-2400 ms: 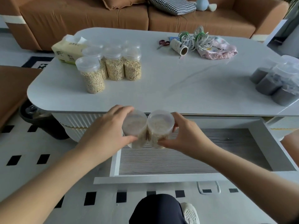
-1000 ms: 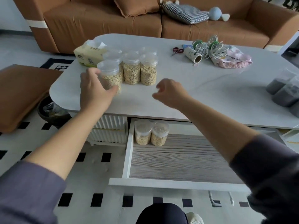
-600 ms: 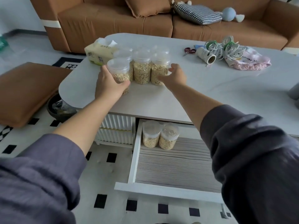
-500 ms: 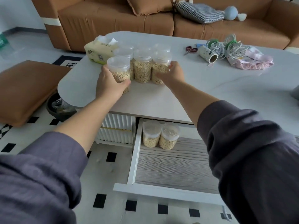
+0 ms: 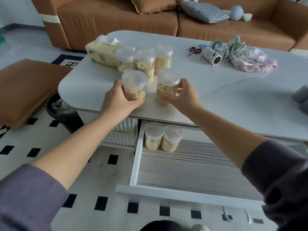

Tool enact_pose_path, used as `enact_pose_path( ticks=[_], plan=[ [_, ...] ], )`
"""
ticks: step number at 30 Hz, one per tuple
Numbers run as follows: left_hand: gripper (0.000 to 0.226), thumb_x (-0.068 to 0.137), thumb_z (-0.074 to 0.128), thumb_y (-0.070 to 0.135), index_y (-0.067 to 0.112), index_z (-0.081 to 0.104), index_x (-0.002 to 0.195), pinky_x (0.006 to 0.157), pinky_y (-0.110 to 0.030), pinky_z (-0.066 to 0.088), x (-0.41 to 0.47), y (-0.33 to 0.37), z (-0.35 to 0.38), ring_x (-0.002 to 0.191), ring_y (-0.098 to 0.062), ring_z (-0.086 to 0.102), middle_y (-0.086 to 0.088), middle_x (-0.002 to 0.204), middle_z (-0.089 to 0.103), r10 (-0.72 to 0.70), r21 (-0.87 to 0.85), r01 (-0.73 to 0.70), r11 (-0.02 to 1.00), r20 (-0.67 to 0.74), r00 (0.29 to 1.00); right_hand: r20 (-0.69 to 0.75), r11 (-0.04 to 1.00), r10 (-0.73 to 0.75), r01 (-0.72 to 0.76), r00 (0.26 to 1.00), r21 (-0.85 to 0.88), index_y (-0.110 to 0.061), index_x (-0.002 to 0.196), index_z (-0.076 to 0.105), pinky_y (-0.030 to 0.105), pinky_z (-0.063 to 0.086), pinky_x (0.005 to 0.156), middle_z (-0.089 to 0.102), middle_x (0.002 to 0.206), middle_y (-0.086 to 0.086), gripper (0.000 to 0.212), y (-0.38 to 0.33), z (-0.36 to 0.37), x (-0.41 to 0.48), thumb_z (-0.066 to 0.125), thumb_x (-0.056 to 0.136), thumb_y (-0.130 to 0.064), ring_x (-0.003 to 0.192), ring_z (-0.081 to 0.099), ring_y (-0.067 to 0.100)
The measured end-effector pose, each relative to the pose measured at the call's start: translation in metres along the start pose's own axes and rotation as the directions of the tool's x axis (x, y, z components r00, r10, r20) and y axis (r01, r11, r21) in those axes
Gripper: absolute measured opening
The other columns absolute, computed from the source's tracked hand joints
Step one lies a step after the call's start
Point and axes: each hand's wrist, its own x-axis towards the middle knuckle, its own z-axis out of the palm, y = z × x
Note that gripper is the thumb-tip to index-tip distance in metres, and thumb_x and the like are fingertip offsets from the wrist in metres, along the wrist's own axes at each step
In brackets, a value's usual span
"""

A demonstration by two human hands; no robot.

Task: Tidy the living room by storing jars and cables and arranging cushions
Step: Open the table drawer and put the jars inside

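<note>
two jars [image 5: 162,139] in drawer [image 5: 191,170] under table [image 5: 225,100].

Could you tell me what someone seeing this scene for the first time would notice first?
Two hands each grip a clear oat-filled jar near the table's front edge: the left hand holds one jar, the right hand another. Below, two matching jars stand in the back left corner of the open drawer.

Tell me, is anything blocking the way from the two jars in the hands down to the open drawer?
Nothing visible blocks it. The drawer is open below the table edge, and only two jars stand at its back left corner.
</note>
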Motion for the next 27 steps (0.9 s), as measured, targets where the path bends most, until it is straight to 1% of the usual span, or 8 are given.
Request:
enact_pose_path(
  ticks=[4,9,11,13,16,19,24,27],
  plan=[
    [0.066,0.072,0.081,0.041,0.019,0.045,0.122,0.077,-0.024,0.045,-0.037,0.006,-0.001,0.097,-0.011,0.056,0.010,0.106,0.054,0.107,-0.038,-0.104,0.994,0.106,0.989,0.044,1.000,0.000,0.001,0.999,-0.026,-0.016,0.123,0.049,0.013,0.042,0.070,0.059,0.112,-0.007,0.066,0.008,-0.022,-0.040,0.084,0.070,-0.034,0.101,0.056,0.007],
    [0.064,0.068,0.084,0.036,0.030,0.044,0.117,0.066,-0.004,0.045,-0.086,0.004,-0.001,0.089,0.004,0.059,0.021,0.099,0.057,0.182,-0.152,-0.154,0.976,0.187,0.965,0.124,0.998,-0.062,0.063,0.990,-0.006,-0.027,0.117,0.050,0.017,0.054,0.076,0.062,0.108,-0.014,0.060,0.023,-0.049,-0.102,0.085,0.069,-0.026,0.094,0.064,0.000],
    [0.066,0.067,0.086,0.031,0.032,0.044,0.118,0.070,-0.007,0.048,-0.098,-0.005,0.006,0.092,0.001,0.058,0.017,0.103,0.057,0.201,-0.187,-0.158,0.970,0.236,0.951,0.148,0.998,-0.041,0.046,0.988,-0.034,-0.030,0.118,0.048,0.014,0.053,0.074,0.061,0.106,-0.017,0.063,0.033,-0.059,-0.124,0.086,0.068,-0.024,0.092,0.065,-0.002],
    [0.068,0.064,0.088,0.028,0.030,0.048,0.119,0.079,-0.017,0.051,-0.103,-0.017,0.015,0.100,-0.002,0.055,0.009,0.111,0.055,0.231,-0.190,-0.183,0.965,0.272,0.934,0.140,0.998,0.014,-0.005,0.990,-0.061,-0.029,0.117,0.048,0.014,0.052,0.069,0.061,0.104,-0.016,0.064,0.046,-0.064,-0.136,0.087,0.067,-0.022,0.088,0.065,-0.004],
    [0.071,0.062,0.088,0.033,0.032,0.049,0.122,0.088,-0.030,0.050,-0.102,-0.030,0.027,0.106,-0.005,0.053,0.011,0.116,0.053,0.183,-0.084,-0.164,0.983,0.345,0.921,0.134,0.984,0.117,-0.097,0.984,-0.146,-0.031,0.118,0.046,0.021,0.053,0.069,0.062,0.103,-0.012,0.065,0.071,-0.064,-0.137,0.085,0.067,-0.021,0.084,0.066,0.005],
    [0.071,0.061,0.087,0.039,0.031,0.048,0.120,0.087,-0.034,0.050,-0.101,-0.036,0.038,0.105,-0.011,0.055,0.014,0.114,0.055,0.127,0.038,-0.156,0.987,0.414,0.901,0.142,0.946,0.251,-0.212,0.957,-0.244,-0.025,0.116,0.048,0.031,0.053,0.069,0.065,0.101,-0.003,0.062,0.095,-0.055,-0.125,0.084,0.066,-0.025,0.087,0.065,0.018],
    [0.078,0.063,0.082,0.050,0.026,0.044,0.127,0.092,-0.033,0.041,-0.099,-0.043,0.058,0.107,-0.017,0.051,0.003,0.114,0.056,0.138,0.296,-0.295,0.909,0.453,0.881,0.127,0.893,0.399,-0.353,0.908,-0.278,-0.016,0.125,0.042,0.027,0.046,0.064,0.063,0.103,0.004,0.069,0.119,-0.031,-0.099,0.083,0.069,-0.022,0.088,0.060,0.023],
    [0.079,0.061,0.084,0.049,0.023,0.049,0.127,0.091,-0.034,0.037,-0.096,-0.054,0.067,0.113,-0.017,0.047,0.005,0.118,0.058,0.187,0.334,-0.361,0.871,0.454,0.871,0.110,0.871,0.446,-0.402,0.888,-0.284,-0.015,0.133,0.035,0.023,0.041,0.052,0.055,0.105,0.004,0.075,0.124,-0.017,-0.090,0.080,0.074,-0.020,0.088,0.054,0.022]
  ],
)
